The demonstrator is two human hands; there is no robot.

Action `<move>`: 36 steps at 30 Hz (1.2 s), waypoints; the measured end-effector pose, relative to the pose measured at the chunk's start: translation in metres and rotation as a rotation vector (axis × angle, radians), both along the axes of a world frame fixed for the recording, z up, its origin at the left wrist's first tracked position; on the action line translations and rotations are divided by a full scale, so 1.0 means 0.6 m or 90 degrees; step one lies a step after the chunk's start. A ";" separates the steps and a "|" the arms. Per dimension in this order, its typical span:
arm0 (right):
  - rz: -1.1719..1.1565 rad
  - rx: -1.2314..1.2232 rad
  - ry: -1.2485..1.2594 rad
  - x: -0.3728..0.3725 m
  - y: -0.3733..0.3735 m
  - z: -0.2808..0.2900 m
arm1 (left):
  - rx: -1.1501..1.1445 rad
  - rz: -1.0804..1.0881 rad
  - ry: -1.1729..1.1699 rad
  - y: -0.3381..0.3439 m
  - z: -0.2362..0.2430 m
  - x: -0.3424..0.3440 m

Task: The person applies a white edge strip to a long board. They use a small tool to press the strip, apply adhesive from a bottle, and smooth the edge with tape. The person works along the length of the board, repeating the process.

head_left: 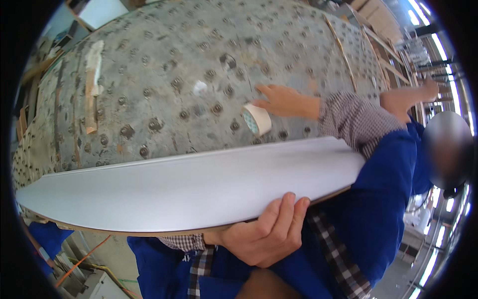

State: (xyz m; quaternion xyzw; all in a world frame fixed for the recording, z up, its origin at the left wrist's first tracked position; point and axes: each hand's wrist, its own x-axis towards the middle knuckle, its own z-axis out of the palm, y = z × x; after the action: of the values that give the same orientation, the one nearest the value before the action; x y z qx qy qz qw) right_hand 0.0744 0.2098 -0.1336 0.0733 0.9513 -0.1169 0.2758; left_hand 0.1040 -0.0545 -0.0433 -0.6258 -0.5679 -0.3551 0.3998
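A long panel [189,187] with a smooth white face and a brown lower edge lies across in front of me, its ends curved by the lens. My left hand [266,231] is closed on the panel's near edge, fingertips over the white face; its thumb is hidden. Beyond the panel, my right hand [286,101] reaches leftward over the metal table [164,99]. Its fingers are stretched out and apart, the lower ones at the top rim of a roll of cream tape [258,119]. The roll stands tilted on the tabletop.
Studs and dark holes dot the table. A wooden strip [91,89] with white material lies at left, a crumpled white scrap [200,88] mid-table, a thin stick [341,52] at far right. A co-worker's bare arm [408,97] is at right. An orange cord [82,261] hangs lower left.
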 end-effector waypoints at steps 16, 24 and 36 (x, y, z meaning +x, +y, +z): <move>-0.130 -0.140 0.455 0.074 -0.101 0.363 | 0.067 -0.108 0.071 0.001 -0.001 -0.025; -0.008 -0.008 0.589 0.178 -0.197 0.367 | -0.029 0.006 -0.001 -0.054 0.029 -0.038; 0.026 -0.050 0.830 0.192 -0.226 0.402 | -0.182 0.245 0.046 -0.074 0.022 -0.057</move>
State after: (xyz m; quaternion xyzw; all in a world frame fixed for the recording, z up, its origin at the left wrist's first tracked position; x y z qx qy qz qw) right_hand 0.1899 0.0744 0.1079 -0.0410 0.9198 -0.1668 -0.3529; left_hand 0.0698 -0.0990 -0.0304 -0.5687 -0.7065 -0.1655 0.3875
